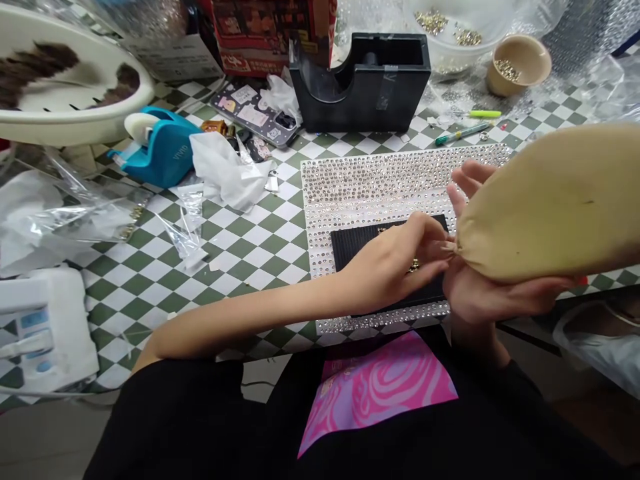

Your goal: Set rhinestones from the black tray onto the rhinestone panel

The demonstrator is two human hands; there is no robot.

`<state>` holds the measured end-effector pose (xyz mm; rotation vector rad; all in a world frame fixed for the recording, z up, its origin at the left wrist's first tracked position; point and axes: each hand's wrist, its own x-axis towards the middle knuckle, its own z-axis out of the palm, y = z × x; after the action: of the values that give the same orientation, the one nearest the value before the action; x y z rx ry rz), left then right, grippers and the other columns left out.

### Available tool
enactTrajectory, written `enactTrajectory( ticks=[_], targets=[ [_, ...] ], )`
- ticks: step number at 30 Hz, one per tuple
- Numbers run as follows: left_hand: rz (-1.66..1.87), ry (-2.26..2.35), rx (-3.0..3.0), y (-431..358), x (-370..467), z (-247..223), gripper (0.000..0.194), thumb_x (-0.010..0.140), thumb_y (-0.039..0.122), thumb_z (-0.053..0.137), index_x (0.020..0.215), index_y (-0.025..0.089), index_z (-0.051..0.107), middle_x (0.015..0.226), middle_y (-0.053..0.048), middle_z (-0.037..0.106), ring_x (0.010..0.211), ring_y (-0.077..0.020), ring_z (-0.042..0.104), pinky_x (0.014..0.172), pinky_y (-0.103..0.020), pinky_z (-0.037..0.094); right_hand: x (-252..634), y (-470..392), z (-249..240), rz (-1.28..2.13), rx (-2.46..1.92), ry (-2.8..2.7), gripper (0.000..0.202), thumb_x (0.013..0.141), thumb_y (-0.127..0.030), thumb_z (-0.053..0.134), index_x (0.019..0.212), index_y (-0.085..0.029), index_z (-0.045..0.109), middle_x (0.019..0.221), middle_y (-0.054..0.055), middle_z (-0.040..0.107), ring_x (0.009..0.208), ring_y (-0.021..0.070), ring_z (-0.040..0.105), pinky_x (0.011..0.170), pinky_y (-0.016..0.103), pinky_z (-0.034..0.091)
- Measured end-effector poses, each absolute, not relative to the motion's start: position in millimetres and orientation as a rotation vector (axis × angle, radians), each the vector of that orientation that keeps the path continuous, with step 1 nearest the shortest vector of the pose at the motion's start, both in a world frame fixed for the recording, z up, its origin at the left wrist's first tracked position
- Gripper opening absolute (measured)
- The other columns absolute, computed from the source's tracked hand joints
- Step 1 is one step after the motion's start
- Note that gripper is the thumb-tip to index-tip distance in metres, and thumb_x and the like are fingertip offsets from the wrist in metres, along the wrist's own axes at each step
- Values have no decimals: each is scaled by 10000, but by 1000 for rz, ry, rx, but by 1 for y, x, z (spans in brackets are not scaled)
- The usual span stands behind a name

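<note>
A tan, rounded balloon (550, 207) with a gathered neck fills the right side of the head view. My left hand (395, 263) reaches across from the left, its thumb and fingers closed on that neck. Cradling the balloon from below is my right hand (485, 290), its thumb and fingers around the narrow end. Under my left hand lies a black ribbed pad (357, 243) with small gold pieces, partly hidden. The pad rests on a white sheet (340, 180) covered with rows of rhinestones.
A black tape dispenser (370, 100) and a phone (253, 110) stand behind. On the left are a blue tape dispenser (167, 150), plastic bags (75, 213) and a white basin (75, 123). A tan cup (525, 60) and a pen (463, 133) lie back right.
</note>
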<state>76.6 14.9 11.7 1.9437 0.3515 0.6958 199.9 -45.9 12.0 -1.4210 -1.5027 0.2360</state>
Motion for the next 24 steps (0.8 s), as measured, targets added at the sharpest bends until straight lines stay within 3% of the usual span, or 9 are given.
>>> enactTrajectory(
  ticks=[2,5,8,11,16,18,20,24],
  targets=[
    [732,415,1951,11,81,8,115,978,317,471,981,208,434,871,-19,618,741,-121,607,665,-260,527,199,-43,16,205,-1402,-1310,709,736,-737,557,1377,-542,327,1437,-94,448,1350,377,451,1081,528,481],
    [809,398,2080,10,84,3,146,997,323,431,912,207,456,795,-4,601,690,-112,581,630,-250,504,202,-42,26,388,-1332,-1297,662,814,-766,394,1413,-491,331,1478,-86,415,1361,339,455,1115,485,456],
    [913,299,2238,8,86,-2,106,993,233,435,999,165,516,902,-49,635,818,-126,622,729,-246,538,205,-43,29,623,-1107,-1121,577,887,-736,209,1327,-486,487,1430,-90,488,1336,316,495,1095,510,466],
    [1039,261,2353,5,88,-9,196,976,179,464,1158,126,513,1075,-90,643,978,-138,629,849,-243,546,205,-42,24,708,-976,-979,500,904,-725,210,1234,-559,547,1377,-141,539,1308,316,521,1065,604,448],
    [1227,323,2556,2,88,-16,286,951,137,502,1232,90,531,1183,-109,619,1054,-153,601,913,-264,524,201,-42,18,664,-997,-923,408,960,-611,204,1187,-607,543,1450,-233,424,1389,258,431,1057,593,452],
    [1284,361,2663,2,87,-19,296,952,174,493,1228,87,556,1158,-110,619,1035,-170,587,895,-291,515,200,-42,17,671,-1003,-874,460,966,-592,157,1207,-559,548,1462,-190,426,1406,248,410,1040,572,473],
    [1331,388,2773,1,87,-22,310,950,219,488,1228,109,572,1114,-90,621,1023,-176,560,915,-310,494,199,-42,15,737,-1022,-791,549,949,-626,112,1273,-473,528,1423,-76,497,1354,260,476,996,551,509],
    [1361,455,2901,2,85,-27,318,951,334,509,1191,153,612,1097,-63,624,1082,-186,506,1034,-319,425,193,-40,9,781,-1040,-635,495,957,-575,267,1327,-342,498,1281,37,602,1045,243,678,912,467,564]
  ],
)
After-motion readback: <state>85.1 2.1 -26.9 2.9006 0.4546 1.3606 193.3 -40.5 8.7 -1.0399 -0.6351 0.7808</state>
